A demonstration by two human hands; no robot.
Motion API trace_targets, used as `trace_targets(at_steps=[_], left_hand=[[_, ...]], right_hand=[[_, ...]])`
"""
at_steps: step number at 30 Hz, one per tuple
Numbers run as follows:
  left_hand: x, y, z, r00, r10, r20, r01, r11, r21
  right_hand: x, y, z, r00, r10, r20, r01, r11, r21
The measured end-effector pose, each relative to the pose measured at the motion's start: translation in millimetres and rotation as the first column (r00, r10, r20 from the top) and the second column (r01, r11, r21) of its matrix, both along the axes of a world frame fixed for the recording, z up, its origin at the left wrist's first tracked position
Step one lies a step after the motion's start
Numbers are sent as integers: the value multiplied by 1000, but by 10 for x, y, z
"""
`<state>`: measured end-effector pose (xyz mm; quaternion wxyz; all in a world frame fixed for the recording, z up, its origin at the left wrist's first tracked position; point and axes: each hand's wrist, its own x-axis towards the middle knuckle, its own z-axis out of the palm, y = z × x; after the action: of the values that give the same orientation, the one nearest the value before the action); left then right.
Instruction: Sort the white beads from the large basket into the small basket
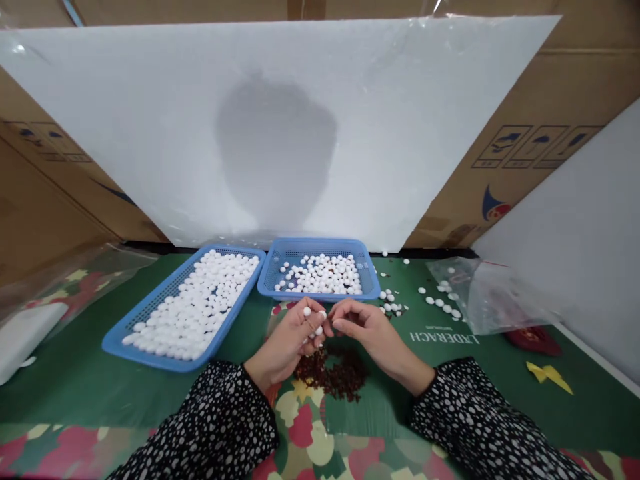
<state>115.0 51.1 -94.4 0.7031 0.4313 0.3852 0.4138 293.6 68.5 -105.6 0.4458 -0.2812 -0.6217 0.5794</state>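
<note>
Hands met over the green table cover (100,380), just in front of the smaller blue basket (371,283). Your left hand (293,340) was curled around several small white round pieces (319,331), with one more pinched up at its fingertips (307,311). Your right hand (367,327) had its fingers drawn together, tips touching the left hand's; whether it gripped a piece of its own I cannot tell. Below both hands lay a heap of dark red bits (333,373). The larger blue basket (120,337) to your left was thickly filled with white pieces, the smaller one less so. Loose white pieces (440,303) were scattered to your right, near a clear plastic bag (493,300).
</note>
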Motion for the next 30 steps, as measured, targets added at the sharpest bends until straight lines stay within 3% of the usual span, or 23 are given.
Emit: trace_targets(at_steps=[8,20,24,27,30], left_hand=[[4,6,11,1000,-9,-22,8,1000,-29],[9,-9,-60,997,-15,-74,18,999,39],[0,-13,-3,996,-37,-77,41,998,46],[9,-11,54,999,-26,-45,28,999,36],[13,-10,94,998,43,-42,-42,999,24]], right_hand=[[-18,-1,-33,999,30,-30,-30,999,-17],[-62,-46,-67,996,-63,-60,61,998,-34],[-38,-49,-11,996,-86,30,81,986,147],[-24,-54,76,972,-139,188,52,913,404],[-4,38,138,947,-224,231,69,842,535]])
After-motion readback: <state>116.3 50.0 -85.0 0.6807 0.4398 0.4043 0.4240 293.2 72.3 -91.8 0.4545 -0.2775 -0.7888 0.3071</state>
